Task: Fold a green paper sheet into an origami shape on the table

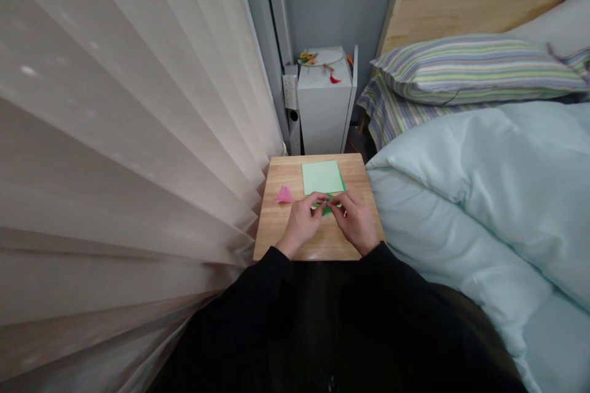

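Note:
My left hand (304, 219) and my right hand (354, 219) meet above the middle of a small wooden table (271, 233). Their fingertips pinch a small piece of green paper (327, 210) between them. Its folds are mostly hidden by my fingers. Just beyond the hands lies a stack of square paper sheets (322, 177), pale green on top with a brighter green edge showing at the right. A small folded pink paper piece (284, 194) rests on the table, left of the stack and apart from my left hand.
A pleated curtain (184, 135) hangs along the table's left side. The bed with a pale blue quilt (452, 196) borders it on the right. Behind the table stands a white cabinet (322, 116) with small items on top, including a red tassel (334, 78).

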A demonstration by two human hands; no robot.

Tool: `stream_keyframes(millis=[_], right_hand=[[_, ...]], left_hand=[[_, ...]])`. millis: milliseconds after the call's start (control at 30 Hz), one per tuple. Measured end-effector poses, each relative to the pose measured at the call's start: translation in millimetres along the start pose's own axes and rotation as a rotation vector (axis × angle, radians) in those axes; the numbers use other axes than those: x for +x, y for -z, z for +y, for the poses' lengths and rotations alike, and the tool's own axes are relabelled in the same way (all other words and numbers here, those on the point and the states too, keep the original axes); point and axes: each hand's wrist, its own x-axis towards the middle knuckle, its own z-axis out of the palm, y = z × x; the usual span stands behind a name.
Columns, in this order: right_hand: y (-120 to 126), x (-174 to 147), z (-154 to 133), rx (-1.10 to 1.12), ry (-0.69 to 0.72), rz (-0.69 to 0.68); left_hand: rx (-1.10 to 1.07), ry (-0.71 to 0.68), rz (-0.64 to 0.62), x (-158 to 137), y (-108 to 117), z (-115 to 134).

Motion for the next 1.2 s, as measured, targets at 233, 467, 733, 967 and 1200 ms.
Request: stream_keyframes(millis=[233,467,733,967,1200], right_hand=[[-3.3,0.8,3.1,0.111,-0.048,-0.041],[-3.6,2.3,3.3,0.166,-0.069,-0.086],[-4.7,2.0,4.1,0.188,-0.095,-0.037],[-3.4,1.0,1.4,0.107,-0.072,-0.056],[-2.6,0.6,-1.1,0.128,-0.047,-0.055]], left_hand=[[-0.009,0.011,-0.013,2.1,-1.8,-5.3],[0.01,0.03,0.011,3.0,-0.4,-6.2],[-0.005,0.061,0.071,5.2,-0.6,-10.0],[0.003,0.058,0.059,4.1,-0.6,-7.3],[0.032,0.021,0.013,2.9,0.1,-4.7]])
